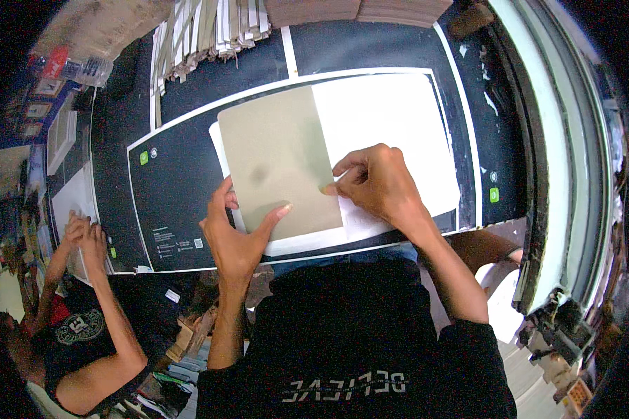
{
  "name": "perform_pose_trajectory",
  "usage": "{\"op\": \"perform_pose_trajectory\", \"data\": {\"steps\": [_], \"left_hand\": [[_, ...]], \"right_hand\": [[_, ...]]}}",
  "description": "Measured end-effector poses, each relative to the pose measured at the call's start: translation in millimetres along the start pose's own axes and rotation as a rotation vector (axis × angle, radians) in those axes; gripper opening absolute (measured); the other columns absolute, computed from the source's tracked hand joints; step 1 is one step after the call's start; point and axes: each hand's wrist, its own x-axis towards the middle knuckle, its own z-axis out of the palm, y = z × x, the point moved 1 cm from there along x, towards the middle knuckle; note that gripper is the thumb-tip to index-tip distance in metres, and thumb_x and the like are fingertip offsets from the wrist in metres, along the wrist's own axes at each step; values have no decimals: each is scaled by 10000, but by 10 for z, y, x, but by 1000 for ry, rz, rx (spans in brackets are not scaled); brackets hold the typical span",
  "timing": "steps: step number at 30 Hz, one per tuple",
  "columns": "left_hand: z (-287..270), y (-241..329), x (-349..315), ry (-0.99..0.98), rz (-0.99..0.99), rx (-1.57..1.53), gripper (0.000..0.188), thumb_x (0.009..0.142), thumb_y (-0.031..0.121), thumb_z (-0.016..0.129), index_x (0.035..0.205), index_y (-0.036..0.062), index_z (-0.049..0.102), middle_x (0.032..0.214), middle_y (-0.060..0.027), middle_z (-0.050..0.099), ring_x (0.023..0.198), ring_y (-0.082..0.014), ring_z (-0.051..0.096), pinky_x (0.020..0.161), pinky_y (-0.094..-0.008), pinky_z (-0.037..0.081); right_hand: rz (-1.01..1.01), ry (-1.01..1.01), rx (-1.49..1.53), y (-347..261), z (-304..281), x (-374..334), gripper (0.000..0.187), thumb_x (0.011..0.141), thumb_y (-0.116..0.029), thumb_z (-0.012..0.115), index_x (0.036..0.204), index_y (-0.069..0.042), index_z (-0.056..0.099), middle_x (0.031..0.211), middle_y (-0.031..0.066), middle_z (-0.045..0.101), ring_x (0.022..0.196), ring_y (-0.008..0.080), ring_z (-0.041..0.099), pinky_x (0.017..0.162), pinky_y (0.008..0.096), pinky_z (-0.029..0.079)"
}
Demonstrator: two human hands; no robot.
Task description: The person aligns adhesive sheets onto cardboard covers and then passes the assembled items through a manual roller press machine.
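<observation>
A beige-grey cardboard panel with rounded corners lies on the left part of a larger white sheet, which shows along its left and lower edges and spreads out to its right. My left hand grips the panel's lower left edge, thumb flat on top and fingers at the side. At the panel's right edge, my right hand is closed with curled fingers, its thumb tip touching that edge. Whether anything sits inside this pinch is hidden.
Beneath is a dark printed sheet with white borders on the table. Paper strips and stacked brown boards lie at the far side. A pale rail runs along the right. On the left, a co-worker's hands rest over a white sheet.
</observation>
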Motion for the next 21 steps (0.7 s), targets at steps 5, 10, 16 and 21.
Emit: {"op": "perform_pose_trajectory", "data": {"steps": [5,10,16,21], "left_hand": [[-21,35,1,-20,-1,-17,940,648,389,963,1347,-70,533,1026,-187,672,952,-251,638,870,-462,481],[12,-20,-10,-16,22,-6,951,651,415,955,1361,-54,534,1074,-190,656,988,-254,619,906,-470,419],[-54,50,-12,-42,32,84,942,674,465,933,1362,-45,542,1058,-160,646,1013,-258,585,931,-460,364],[-89,66,2,-109,2,142,980,673,511,918,1381,-45,533,1099,-173,617,1061,-267,559,936,-471,358]], "right_hand": [[26,-12,17,21,3,-11,208,738,-45,861,909,38,775,726,167,742,577,187,688,543,300,575],[-11,16,-38,37,30,-18,205,738,-39,860,909,38,775,730,165,742,585,175,686,545,291,575],[29,-23,-35,-17,9,-7,144,752,-8,838,868,42,770,637,117,703,510,124,611,457,245,485],[44,-56,35,-14,-21,0,143,751,-64,848,774,38,751,650,149,708,560,191,675,523,307,523]]}}
